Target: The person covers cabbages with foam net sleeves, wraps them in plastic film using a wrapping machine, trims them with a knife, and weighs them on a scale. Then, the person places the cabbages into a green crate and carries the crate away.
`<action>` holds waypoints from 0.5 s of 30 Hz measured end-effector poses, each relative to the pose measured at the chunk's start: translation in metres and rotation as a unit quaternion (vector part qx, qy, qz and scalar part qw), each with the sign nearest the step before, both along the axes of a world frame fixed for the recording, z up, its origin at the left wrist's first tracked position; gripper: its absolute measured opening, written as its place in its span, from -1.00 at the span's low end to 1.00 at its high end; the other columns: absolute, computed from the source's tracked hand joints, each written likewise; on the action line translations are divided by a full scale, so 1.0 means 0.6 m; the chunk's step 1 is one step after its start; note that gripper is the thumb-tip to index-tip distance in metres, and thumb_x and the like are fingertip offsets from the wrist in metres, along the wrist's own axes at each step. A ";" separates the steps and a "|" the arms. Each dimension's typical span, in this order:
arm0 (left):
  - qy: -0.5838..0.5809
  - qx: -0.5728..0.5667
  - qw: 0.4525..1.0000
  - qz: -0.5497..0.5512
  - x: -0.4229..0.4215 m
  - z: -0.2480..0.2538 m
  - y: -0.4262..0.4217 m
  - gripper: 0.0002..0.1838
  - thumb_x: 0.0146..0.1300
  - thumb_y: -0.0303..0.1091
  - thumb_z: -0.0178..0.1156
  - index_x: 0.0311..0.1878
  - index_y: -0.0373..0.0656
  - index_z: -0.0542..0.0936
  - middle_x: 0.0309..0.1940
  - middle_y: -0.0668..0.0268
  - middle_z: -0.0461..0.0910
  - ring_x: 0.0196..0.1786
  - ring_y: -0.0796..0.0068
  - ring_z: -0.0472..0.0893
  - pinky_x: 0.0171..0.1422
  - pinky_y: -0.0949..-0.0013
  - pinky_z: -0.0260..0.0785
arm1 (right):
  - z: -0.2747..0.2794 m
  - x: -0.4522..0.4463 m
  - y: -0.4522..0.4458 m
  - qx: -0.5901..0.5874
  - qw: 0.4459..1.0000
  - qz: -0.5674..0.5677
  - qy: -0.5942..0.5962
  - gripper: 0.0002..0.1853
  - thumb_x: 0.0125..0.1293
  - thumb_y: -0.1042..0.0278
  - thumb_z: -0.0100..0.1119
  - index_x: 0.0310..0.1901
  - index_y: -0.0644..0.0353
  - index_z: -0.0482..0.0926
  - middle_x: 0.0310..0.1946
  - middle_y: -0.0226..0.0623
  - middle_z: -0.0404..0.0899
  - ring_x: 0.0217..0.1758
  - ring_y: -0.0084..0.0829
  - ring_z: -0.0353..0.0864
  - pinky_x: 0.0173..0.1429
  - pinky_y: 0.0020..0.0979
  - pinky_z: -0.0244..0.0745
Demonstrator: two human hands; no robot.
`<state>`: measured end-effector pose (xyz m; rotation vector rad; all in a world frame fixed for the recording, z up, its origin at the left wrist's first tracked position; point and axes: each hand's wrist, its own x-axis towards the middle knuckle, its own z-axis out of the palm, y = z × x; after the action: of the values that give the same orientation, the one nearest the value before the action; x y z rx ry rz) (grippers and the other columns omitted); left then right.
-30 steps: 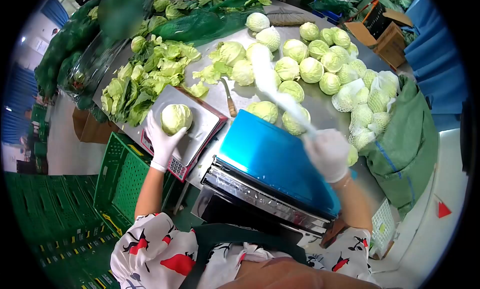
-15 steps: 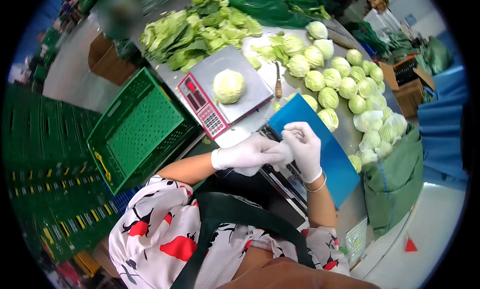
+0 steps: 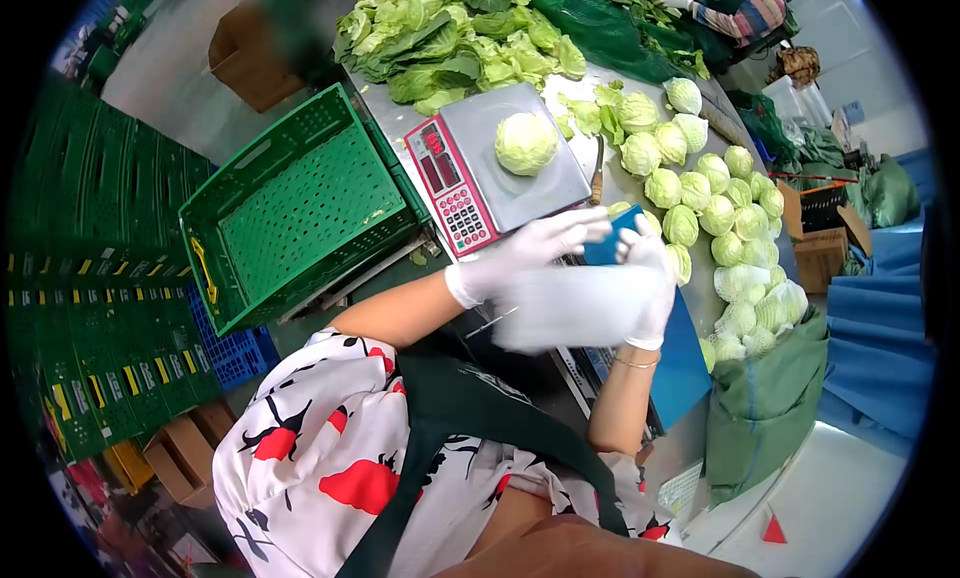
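White gloves cover both hands. My right hand (image 3: 652, 290) has curled fingers and grips a thin white sleeve (image 3: 560, 310), which is smeared by motion; its exact kind does not show. My left hand (image 3: 540, 246) reaches across just above the sleeve, fingers stretched out and apart. Beyond the hands, a trimmed cabbage (image 3: 526, 144) rests on the metal plate of a red-edged digital scale (image 3: 462, 213). Below and behind my right hand lies a blue board or lid (image 3: 683, 353), partly hidden by the hands.
Many cabbages (image 3: 717, 214) cover the table's right side, several in white netting (image 3: 740, 283). Loose leaves (image 3: 450, 53) pile at the back. A knife (image 3: 597, 173) lies beside the scale. A green crate (image 3: 300, 203) stands left. Another person's sleeve (image 3: 745, 16) shows at the back.
The white sleeve, bunched between both hands before, is now spread out wide. My left hand's fingers have come off it and stretched out. The view has shifted; the cabbage stays on the scale.
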<state>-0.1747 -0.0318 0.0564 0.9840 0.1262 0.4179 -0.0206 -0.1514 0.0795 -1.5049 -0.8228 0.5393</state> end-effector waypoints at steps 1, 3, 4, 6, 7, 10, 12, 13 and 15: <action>0.021 0.129 0.989 0.075 0.011 -0.001 -0.008 -0.46 0.56 -0.23 0.01 0.44 -0.37 0.27 0.38 0.10 0.37 0.43 0.40 0.36 0.47 0.34 0.22 | 0.000 -0.021 0.009 -0.053 0.993 0.004 -0.103 -0.66 0.46 0.35 0.11 0.15 0.37 0.59 0.05 -0.16 0.65 0.09 -0.38 0.60 0.26 -0.41 0.43; -0.028 0.075 0.996 0.045 0.016 0.011 -0.030 -0.42 0.55 -0.25 0.04 0.49 -0.33 0.22 0.38 0.15 0.37 0.34 0.46 0.40 0.42 0.37 0.24 | -0.004 -0.056 0.020 -0.130 0.981 -0.007 -0.147 -0.63 0.39 0.27 0.14 0.18 0.19 0.62 0.22 -0.12 0.57 0.38 -0.25 0.44 0.48 -0.24 0.24; 0.001 0.061 0.998 0.010 0.016 -0.004 -0.027 -0.47 0.53 -0.29 0.06 0.44 -0.37 0.29 0.35 0.15 0.42 0.37 0.43 0.39 0.46 0.35 0.21 | -0.010 -0.053 0.024 -0.132 0.907 -0.026 -0.400 -0.60 0.36 0.23 0.15 0.19 0.15 0.61 0.22 -0.14 0.56 0.40 -0.23 0.42 0.52 -0.15 0.16; 0.028 0.040 0.999 -0.016 0.015 -0.029 -0.022 -0.56 0.49 -0.35 0.09 0.33 -0.41 0.43 0.25 0.17 0.51 0.34 0.43 0.43 0.47 0.35 0.22 | -0.035 -0.036 0.024 -0.137 0.759 -0.033 -0.635 -0.51 0.29 0.12 0.18 0.23 0.06 0.56 0.18 -0.26 0.59 0.43 -0.24 0.39 0.60 0.02 -0.07; 0.028 0.034 0.999 -0.004 0.011 -0.035 -0.022 -0.61 0.48 -0.37 0.11 0.26 -0.42 0.50 0.19 0.18 0.57 0.28 0.45 0.48 0.43 0.37 0.26 | -0.042 -0.031 0.013 -0.150 0.795 -0.001 -0.588 -0.54 0.35 0.17 0.14 0.24 0.13 0.54 0.15 -0.30 0.61 0.37 -0.20 0.45 0.53 0.03 0.12; -0.007 0.086 0.995 0.039 -0.015 -0.035 -0.012 -0.70 0.43 -0.43 0.16 0.12 -0.43 0.62 0.06 0.21 0.65 0.15 0.51 0.57 0.35 0.40 0.34 | 0.005 -0.059 0.007 -0.064 0.987 -0.123 0.076 -0.65 0.50 0.22 0.09 0.14 0.30 0.56 0.05 -0.26 0.66 0.01 -0.35 0.66 0.25 -0.23 0.51; 0.054 0.049 0.997 -0.036 -0.047 -0.005 0.015 -0.72 0.42 -0.42 0.17 0.05 -0.43 0.64 0.02 0.18 0.67 0.09 0.50 0.60 0.28 0.41 0.39 | -0.007 -0.036 -0.008 -0.017 0.983 -0.004 0.184 -0.63 0.58 0.28 -0.07 0.25 0.33 0.49 -0.02 -0.09 0.65 -0.06 -0.35 0.66 0.13 -0.38 0.55; 0.053 0.001 0.997 -0.048 -0.053 -0.007 0.021 -0.72 0.46 -0.39 0.11 0.03 -0.43 0.61 -0.12 0.19 0.69 0.02 0.44 0.63 0.22 0.37 0.42 | -0.032 -0.037 -0.009 -0.035 0.994 0.040 0.095 -0.62 0.58 0.27 -0.09 0.23 0.33 0.49 -0.01 -0.04 0.64 -0.02 -0.29 0.65 0.20 -0.33 0.52; -0.035 -0.224 0.974 -0.019 -0.055 0.003 0.014 -0.71 0.52 -0.32 0.02 0.03 -0.38 0.56 -0.20 0.22 0.66 -0.06 0.39 0.64 0.18 0.33 0.45 | -0.013 -0.032 -0.010 -0.035 0.730 0.089 0.677 -0.60 0.57 0.19 -0.10 0.15 0.34 0.54 0.03 0.00 0.63 0.07 -0.23 0.60 0.31 -0.24 0.44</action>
<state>-0.2079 -0.0233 0.0582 0.5262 0.1311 0.3682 -0.0401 -0.1576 0.0714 -0.7006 0.2504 1.5485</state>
